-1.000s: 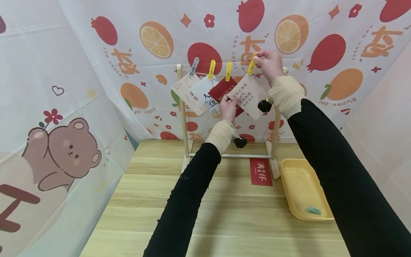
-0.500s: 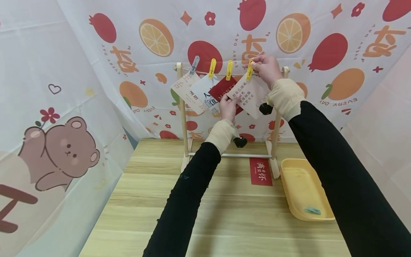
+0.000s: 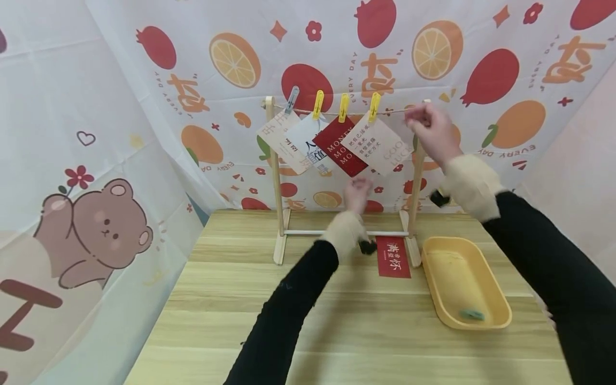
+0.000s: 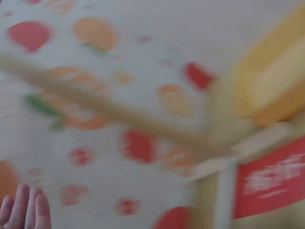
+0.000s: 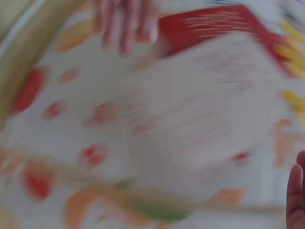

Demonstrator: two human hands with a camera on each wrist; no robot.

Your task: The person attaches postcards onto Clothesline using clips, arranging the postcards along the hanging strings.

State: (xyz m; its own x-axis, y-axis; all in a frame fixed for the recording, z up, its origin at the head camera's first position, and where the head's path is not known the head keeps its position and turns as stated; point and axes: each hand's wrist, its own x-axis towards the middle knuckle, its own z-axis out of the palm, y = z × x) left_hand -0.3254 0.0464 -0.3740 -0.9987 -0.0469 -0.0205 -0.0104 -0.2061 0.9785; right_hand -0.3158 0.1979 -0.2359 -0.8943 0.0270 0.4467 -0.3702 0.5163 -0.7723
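Four cards would overstate nothing but several cards hang by clothespins from a cord on a wooden rack [image 3: 276, 187]. The rightmost is a cream card [image 3: 380, 144] under a yellow clothespin [image 3: 374, 107]; it overlaps a red card [image 3: 343, 147]. Left of them hang a white card [image 3: 308, 136] and a beige card [image 3: 284, 139], the latter under a grey clothespin [image 3: 291, 100]. My left hand [image 3: 357, 195], holding nothing, is below the red card, its fingers [image 4: 42, 210] extended. Right of the cream card, near the cord, my right hand [image 3: 433, 131] is blurred and holds nothing.
Another red card [image 3: 393, 258] lies on the wooden table [image 3: 231, 321] by the rack's right foot. Beside it stands a yellow tray [image 3: 464, 289] with a green clothespin [image 3: 471, 314] inside. A fruit-print cloth [image 3: 327, 48] hangs behind the rack.
My right hand has let go of the yellow clothespin and moved right. My left hand has released the cards and dropped lower. The cream card now hangs from the cord.
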